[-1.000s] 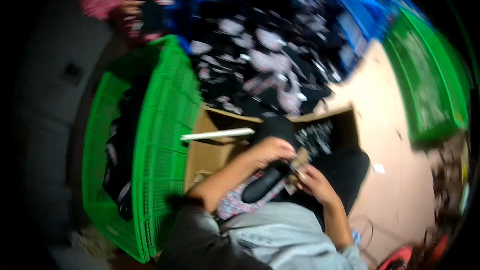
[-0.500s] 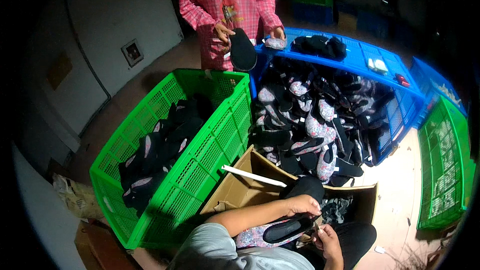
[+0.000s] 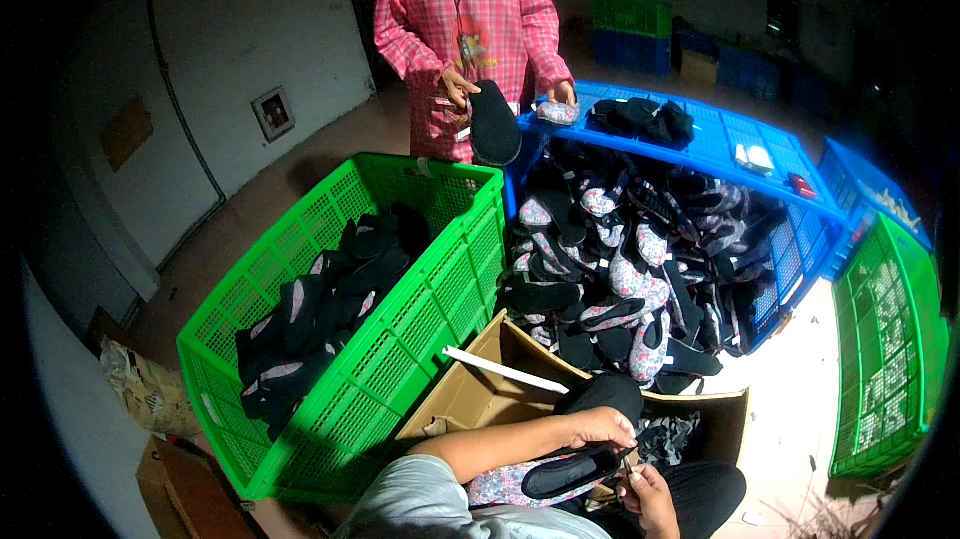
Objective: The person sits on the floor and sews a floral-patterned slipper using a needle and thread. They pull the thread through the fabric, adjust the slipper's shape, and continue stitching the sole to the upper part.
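A floral slipper with a black lining lies across my lap, its far end between my hands. My left hand is closed on that end, fingers pinching its edge. Just below it, my right hand is closed round a small, thin metal tool that looks like thread snips; its tip points up at the slipper's edge by my left fingers. What lies right at the tip is too small to make out.
An open cardboard box with dark scraps stands before my knees, a white strip across it. Beyond are a green crate of black slippers and a blue crate spilling floral ones. A co-worker holds a black sole-shaped piece.
The view has shifted slightly, so the far things sit a little lower. Both my hands stay at the slipper's end with almost no movement.
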Action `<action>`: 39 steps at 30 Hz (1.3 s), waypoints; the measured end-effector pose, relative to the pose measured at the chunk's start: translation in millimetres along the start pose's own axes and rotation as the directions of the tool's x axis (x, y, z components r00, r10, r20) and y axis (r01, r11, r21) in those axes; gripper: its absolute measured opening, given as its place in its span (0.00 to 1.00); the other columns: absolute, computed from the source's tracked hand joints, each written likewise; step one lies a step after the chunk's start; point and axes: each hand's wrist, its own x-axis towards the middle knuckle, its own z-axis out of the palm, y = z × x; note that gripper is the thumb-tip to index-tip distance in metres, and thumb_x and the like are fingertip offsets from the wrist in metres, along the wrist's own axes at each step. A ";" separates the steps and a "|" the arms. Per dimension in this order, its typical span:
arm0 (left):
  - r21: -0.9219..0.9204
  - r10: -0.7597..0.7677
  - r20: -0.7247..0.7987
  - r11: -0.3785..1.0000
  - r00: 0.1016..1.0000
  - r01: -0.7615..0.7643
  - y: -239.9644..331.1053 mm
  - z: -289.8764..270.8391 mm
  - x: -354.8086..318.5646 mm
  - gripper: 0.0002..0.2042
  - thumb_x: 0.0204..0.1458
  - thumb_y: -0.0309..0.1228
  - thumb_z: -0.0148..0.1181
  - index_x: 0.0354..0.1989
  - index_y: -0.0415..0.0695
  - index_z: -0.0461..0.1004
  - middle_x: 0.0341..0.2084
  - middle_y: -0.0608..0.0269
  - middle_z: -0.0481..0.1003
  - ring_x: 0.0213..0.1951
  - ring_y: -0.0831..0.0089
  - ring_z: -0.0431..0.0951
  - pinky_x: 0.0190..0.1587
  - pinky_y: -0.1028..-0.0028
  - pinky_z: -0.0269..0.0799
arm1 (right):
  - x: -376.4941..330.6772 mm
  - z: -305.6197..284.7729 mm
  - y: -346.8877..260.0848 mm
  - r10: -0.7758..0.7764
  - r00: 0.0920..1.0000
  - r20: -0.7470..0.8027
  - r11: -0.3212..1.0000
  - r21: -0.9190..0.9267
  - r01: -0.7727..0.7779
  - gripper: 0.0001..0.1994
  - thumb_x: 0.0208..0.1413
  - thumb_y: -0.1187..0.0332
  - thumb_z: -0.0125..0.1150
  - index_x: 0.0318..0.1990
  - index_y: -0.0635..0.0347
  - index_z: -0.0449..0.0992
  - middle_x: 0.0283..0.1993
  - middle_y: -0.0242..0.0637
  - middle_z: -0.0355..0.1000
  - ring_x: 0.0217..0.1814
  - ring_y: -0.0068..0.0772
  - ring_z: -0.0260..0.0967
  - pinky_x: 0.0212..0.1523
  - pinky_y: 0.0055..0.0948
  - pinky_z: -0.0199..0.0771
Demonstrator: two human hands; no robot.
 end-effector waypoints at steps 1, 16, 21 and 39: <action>0.003 -0.003 0.004 1.000 1.000 0.003 0.5 0.7 1.0 0.08 0.51 0.30 0.65 0.34 0.38 0.78 0.25 0.68 0.76 0.28 0.79 0.73 0.34 0.78 0.69 | -2.0 2.4 3.6 0.056 0.998 -0.029 0.980 0.195 -0.049 0.18 0.67 0.65 0.47 0.62 0.57 0.63 0.54 0.39 0.68 0.52 0.33 0.70 0.50 0.30 0.76; -0.010 -0.012 0.027 1.000 1.000 0.012 -2.1 0.3 2.9 0.06 0.52 0.29 0.64 0.32 0.39 0.78 0.24 0.68 0.76 0.27 0.79 0.73 0.33 0.78 0.69 | -7.5 10.8 -13.1 -0.199 0.978 -0.070 0.965 -0.189 0.183 0.11 0.57 0.74 0.56 0.48 0.58 0.73 0.44 0.38 0.70 0.44 0.37 0.70 0.43 0.33 0.72; -0.015 -0.004 0.027 1.000 1.000 0.004 0.6 2.1 1.4 0.07 0.53 0.31 0.64 0.32 0.39 0.79 0.23 0.69 0.75 0.27 0.80 0.71 0.33 0.79 0.68 | -10.7 11.8 -14.6 -0.223 0.969 -0.106 0.951 -0.243 0.192 0.10 0.57 0.75 0.56 0.47 0.58 0.74 0.43 0.38 0.70 0.43 0.37 0.70 0.43 0.32 0.71; 0.030 0.025 0.041 0.999 0.999 -0.027 -1.9 -0.3 0.5 0.06 0.53 0.29 0.64 0.32 0.38 0.79 0.25 0.68 0.76 0.28 0.79 0.73 0.35 0.79 0.69 | 5.5 5.5 6.8 0.009 0.999 -0.044 0.936 0.352 0.007 0.10 0.63 0.61 0.53 0.42 0.59 0.69 0.26 0.35 0.70 0.15 0.15 0.49 0.16 0.16 0.45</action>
